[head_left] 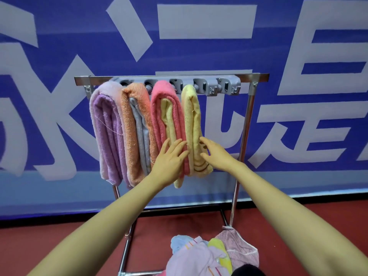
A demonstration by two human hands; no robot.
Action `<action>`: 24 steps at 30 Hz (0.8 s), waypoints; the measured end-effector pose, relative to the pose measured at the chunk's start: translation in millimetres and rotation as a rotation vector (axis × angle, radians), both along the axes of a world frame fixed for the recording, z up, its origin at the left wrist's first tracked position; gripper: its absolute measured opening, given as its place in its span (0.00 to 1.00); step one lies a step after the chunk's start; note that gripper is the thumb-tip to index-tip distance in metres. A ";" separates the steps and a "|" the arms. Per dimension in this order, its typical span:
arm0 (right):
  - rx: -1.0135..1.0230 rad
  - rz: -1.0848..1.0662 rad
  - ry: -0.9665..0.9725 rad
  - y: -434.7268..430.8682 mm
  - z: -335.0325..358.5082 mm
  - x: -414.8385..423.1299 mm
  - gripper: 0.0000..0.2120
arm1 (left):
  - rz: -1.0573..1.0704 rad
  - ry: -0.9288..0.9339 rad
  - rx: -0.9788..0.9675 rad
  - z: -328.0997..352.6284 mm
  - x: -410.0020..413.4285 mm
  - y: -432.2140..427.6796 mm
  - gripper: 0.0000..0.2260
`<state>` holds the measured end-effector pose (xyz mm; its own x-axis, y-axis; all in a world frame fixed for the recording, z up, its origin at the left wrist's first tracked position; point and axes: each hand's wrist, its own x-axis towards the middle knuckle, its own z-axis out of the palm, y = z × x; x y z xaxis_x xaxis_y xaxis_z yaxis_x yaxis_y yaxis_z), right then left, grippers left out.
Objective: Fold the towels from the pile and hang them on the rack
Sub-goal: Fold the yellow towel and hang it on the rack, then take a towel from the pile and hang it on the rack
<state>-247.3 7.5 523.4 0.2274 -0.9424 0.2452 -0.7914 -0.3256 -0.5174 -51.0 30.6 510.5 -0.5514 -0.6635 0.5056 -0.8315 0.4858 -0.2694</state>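
Neither grip holds anything: left hand (171, 156) flat against the pink towel (159, 108), right hand (216, 154) outstretched, touching the yellow towel (192, 116) on the rack (250, 112). Too hard a sideways push could drag it off.

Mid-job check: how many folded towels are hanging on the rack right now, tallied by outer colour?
lilac towel: 1
orange towel: 1
pink towel: 1
yellow towel: 1
Total: 4 on the rack. More towels lie in the pile on the floor.
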 end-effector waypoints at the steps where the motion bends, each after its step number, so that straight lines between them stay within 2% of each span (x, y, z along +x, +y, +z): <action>1: 0.014 -0.007 0.048 2.3 -4.9 -2.3 0.28 | 0.000 -0.009 0.021 -6.0 0.6 2.1 0.23; 5: 0.058 -0.005 0.168 13.5 -41.5 -12.0 0.29 | -0.022 -0.015 0.027 -50.4 3.4 6.6 0.12; 10: 0.185 -0.021 0.286 23.9 -138.2 -22.6 0.30 | -0.017 -0.096 0.188 -142.3 6.3 6.4 0.18; 13: 0.316 -0.030 0.309 28.9 -216.8 -23.9 0.30 | -0.021 -0.129 0.301 -205.4 8.4 2.2 0.17; 16: 0.491 -0.030 0.310 36.2 -298.1 -22.0 0.30 | 0.045 -0.084 0.565 -273.6 7.4 2.1 0.21; 19: 0.669 -0.028 0.325 38.2 -374.4 -24.5 0.28 | 0.177 -0.150 0.801 -341.8 5.2 1.0 0.23; 24: 0.825 -0.142 0.308 33.0 -480.8 -24.6 0.25 | 0.266 -0.098 1.098 -444.5 -2.1 -10.5 0.27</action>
<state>-271.9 40.5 42.7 0.0390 -0.8163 -0.5763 -0.9384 0.1682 -0.3018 -53.1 20.1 66.0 -0.3316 -0.8234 -0.4604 -0.9425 0.3104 0.1237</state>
